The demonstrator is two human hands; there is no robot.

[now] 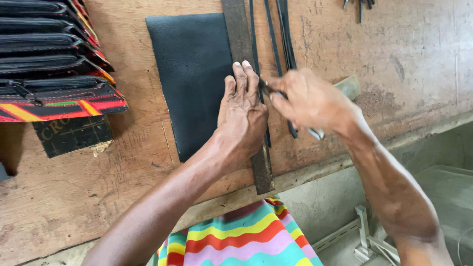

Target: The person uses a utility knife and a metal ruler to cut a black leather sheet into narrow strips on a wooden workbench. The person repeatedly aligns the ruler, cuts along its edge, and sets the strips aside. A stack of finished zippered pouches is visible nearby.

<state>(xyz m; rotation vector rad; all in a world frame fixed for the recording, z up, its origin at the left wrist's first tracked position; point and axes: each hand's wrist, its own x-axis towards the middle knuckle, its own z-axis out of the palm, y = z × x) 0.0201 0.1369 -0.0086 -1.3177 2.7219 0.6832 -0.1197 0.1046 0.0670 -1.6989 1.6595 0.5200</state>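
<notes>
Black leather sheet (192, 79) at 11 o'clock: matt, fine-grained. Metal straightedge (249, 98) at centre: dull, tarnished. Wooden bench (394, 64): rough, scarred, stained. Cut leather strips (286, 34) at 12 o'clock: dark, smooth. Stacked wallets (49, 59) at 10 o'clock: faint sheen, striped cloth edges.

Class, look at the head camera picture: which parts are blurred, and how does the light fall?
Head view: the right hand is smeared by motion blur; the left hand and black leather sheet are sharp; light is soft and even, with faint shadows on the wooden bench.
</notes>
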